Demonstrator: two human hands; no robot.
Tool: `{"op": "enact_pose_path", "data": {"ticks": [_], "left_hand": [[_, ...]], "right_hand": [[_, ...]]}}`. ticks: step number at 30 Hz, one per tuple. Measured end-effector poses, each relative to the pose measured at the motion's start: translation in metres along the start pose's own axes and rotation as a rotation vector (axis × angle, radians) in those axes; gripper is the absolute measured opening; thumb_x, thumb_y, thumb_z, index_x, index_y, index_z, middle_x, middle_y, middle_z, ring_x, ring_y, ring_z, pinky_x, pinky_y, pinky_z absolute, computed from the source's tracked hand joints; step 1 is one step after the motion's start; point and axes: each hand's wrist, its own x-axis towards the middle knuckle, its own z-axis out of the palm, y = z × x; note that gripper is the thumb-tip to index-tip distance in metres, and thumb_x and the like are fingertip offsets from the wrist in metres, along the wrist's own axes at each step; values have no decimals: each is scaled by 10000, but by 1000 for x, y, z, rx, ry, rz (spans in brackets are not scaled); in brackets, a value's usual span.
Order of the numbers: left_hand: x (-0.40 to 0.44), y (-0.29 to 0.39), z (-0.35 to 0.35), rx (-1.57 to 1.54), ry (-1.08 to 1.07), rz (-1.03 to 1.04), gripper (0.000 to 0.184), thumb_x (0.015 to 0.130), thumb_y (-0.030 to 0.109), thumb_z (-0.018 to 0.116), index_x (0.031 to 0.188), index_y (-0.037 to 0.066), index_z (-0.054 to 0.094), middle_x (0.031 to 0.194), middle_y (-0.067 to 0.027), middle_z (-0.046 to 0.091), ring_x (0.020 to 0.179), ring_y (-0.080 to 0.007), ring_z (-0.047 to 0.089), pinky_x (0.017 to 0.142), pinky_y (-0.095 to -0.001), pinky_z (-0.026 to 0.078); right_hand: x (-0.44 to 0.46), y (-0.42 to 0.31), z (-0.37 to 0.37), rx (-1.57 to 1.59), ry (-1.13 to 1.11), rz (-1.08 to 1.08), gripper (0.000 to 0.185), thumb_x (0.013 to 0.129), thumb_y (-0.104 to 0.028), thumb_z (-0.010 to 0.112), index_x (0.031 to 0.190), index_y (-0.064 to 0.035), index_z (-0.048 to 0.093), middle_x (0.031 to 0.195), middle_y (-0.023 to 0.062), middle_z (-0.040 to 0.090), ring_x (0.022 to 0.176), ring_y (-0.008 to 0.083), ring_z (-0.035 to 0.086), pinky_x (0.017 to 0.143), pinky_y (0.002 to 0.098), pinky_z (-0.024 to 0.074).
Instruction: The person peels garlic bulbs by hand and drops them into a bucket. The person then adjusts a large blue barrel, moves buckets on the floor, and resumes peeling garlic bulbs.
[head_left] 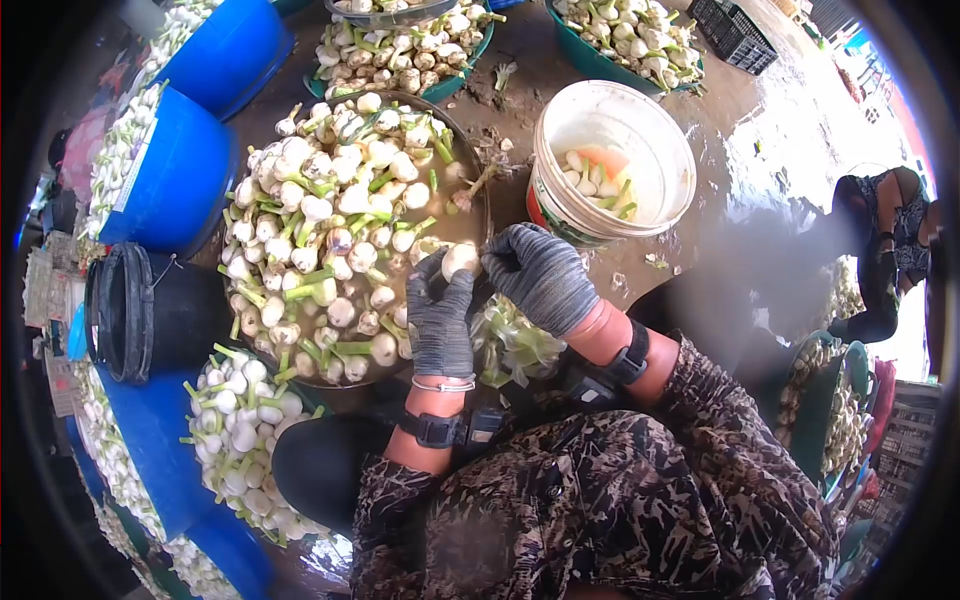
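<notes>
Both my hands wear grey gloves and meet at the right edge of a wide round basin [483, 200] filled with water and white bulbs [317, 208] with short green stems. My left hand [440, 312] is closed on one white bulb [460, 260], held at its fingertips. Close beside that bulb, my right hand [540, 275] has its fingers curled and pressed together; whatever is in them is hidden. Beyond my right hand stands a white bucket [655, 150] with a few bulbs inside. Below my hands lie pale green peelings [518, 340].
Blue tubs [180, 170] of bulbs and a black bucket [125, 312] line the left. Green basins [580, 50] of bulbs and a black crate [733, 38] are at the back. Peeled bulbs [245, 430] lie at lower left. Another person [885, 240] is at far right.
</notes>
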Motion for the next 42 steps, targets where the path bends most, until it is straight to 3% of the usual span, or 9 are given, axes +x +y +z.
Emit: {"op": "enact_pose_path", "data": {"ticks": [4,10,20,23,26,30,32,35,42], "left_hand": [[1,-5,-6,117,-20,107,377,912,133,653,1244,46,498,1183,-113,577,1028,-213,598,863,-361,565],[-11,17,-1,-321,-159,-72,388,916,104,635,1261,48,467,1204,-134,558,1063,-257,601,880,-399,566],[-5,13,-6,356,-148,138,351,895,169,690,1169,30,520,1015,-63,608,916,-136,583,829,-287,501],[-9,1,-11,395,-134,321,337,894,154,675,1183,52,535,1050,-61,619,946,-149,598,860,-304,495],[-12,11,-7,170,-194,139,331,890,91,659,1206,60,563,1084,-43,613,996,-125,589,899,-276,496],[-10,16,-13,-180,-282,61,374,921,67,615,1284,63,528,1121,-41,596,1004,-114,583,888,-274,513],[-13,26,-12,-262,-309,-44,343,956,108,585,1287,58,515,1122,-43,581,993,-135,587,849,-308,546],[-5,21,-22,-476,-324,-108,324,981,241,544,1250,62,524,1058,-95,613,899,-208,622,788,-362,551],[-10,15,-31,-391,-432,-101,493,912,143,639,1348,30,438,1102,-70,581,837,-127,565,764,-286,526]], "right_hand": [[1,1,4,-53,-7,-23,119,806,-142,670,812,-47,597,752,162,605,725,363,604,641,431,491],[8,19,1,137,-33,190,111,800,-120,670,827,-40,597,739,171,617,710,360,606,637,414,492],[0,-15,-13,-249,-77,-156,131,782,-159,672,845,-78,590,804,119,586,744,341,598,639,447,486],[1,-19,-11,-222,-72,-125,146,722,-87,687,820,-90,578,774,126,574,705,347,589,615,451,483],[1,0,-5,-188,-21,-187,86,773,-52,649,810,-53,571,713,150,578,643,333,581,595,417,481],[10,28,-10,336,-146,320,63,854,-51,611,838,-8,569,683,104,609,579,184,550,593,334,475],[11,80,-7,-206,-123,-94,113,850,-110,631,851,-9,580,697,173,605,601,285,570,612,366,480],[17,41,-30,-310,-205,309,154,832,-180,627,894,-40,621,831,224,641,823,421,619,736,478,489],[10,-10,-42,15,-34,-298,197,774,-125,713,967,-92,690,1037,135,648,1016,324,604,907,427,482]]}}
